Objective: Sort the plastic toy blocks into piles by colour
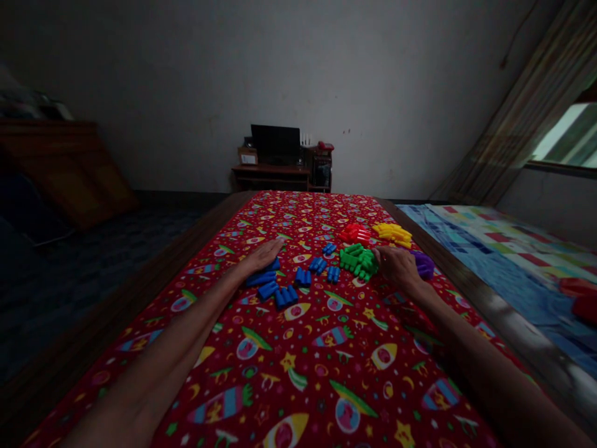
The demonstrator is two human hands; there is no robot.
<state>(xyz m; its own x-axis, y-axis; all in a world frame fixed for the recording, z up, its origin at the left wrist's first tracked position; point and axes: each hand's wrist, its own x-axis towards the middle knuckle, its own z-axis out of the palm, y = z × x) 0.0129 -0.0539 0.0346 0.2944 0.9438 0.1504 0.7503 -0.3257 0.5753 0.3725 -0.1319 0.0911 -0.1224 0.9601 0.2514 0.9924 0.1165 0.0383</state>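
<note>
My left hand [267,254] reaches over the near-left blue toy blocks [268,290], palm down with its fingers stretched out. It partly covers one blue block. More blue blocks [318,266] lie scattered to its right, towards the green ones. Beside the pile of green toy blocks [358,260] is my right hand [397,264], its fingers bent inward at the pile's right edge. What those fingers hold, if anything, is hidden. Purple blocks [423,265] lie just right of that hand, partly behind it. Red blocks [355,233] and yellow blocks [392,234] sit beyond the green pile.
A red patterned cloth [321,373] covers the long table, whose dark wooden edge [485,298] shows on the right. At the far wall stands a desk with a monitor [275,144]. A bed or mat with a checked cover [485,239] is at the right.
</note>
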